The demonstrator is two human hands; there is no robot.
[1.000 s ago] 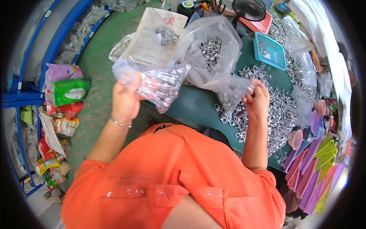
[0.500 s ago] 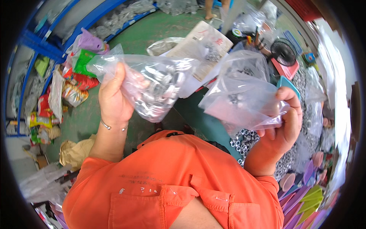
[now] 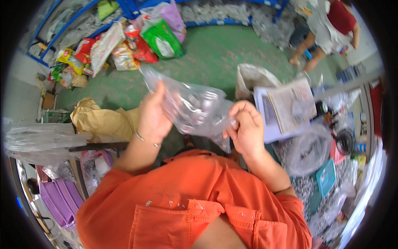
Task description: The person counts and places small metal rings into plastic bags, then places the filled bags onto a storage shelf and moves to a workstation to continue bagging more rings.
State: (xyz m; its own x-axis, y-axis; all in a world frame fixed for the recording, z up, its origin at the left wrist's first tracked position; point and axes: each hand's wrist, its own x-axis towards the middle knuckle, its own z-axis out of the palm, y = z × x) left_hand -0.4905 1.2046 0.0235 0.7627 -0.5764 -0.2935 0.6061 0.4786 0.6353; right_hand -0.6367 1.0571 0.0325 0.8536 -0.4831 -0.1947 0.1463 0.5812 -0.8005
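Between my hands, in front of my chest, is a clear plastic bag [image 3: 188, 120] with several shiny metal rings [image 3: 207, 99] inside. My left hand [image 3: 155, 114] grips the bag's left side, thumb up, with the fingers behind the film. At the bag's right end, my right hand [image 3: 248, 126] is closed on the plastic in a pinch. Some of the film hangs below the right fingers. A second clear bag [image 3: 304, 151] lies on the worktop at the right, apart from both hands.
A heap of small metal parts [image 3: 304, 195] covers the worktop at right, near a teal tray [image 3: 326, 177] and a small black fan [image 3: 345, 141]. Beyond my right hand are printed papers [image 3: 288, 110] and a white sack [image 3: 251, 79]. Another person [image 3: 342, 20] is at far right.
My right hand has let go of the second bag, now on the worktop, and has come across to the ring bag's right end. The view has turned left.
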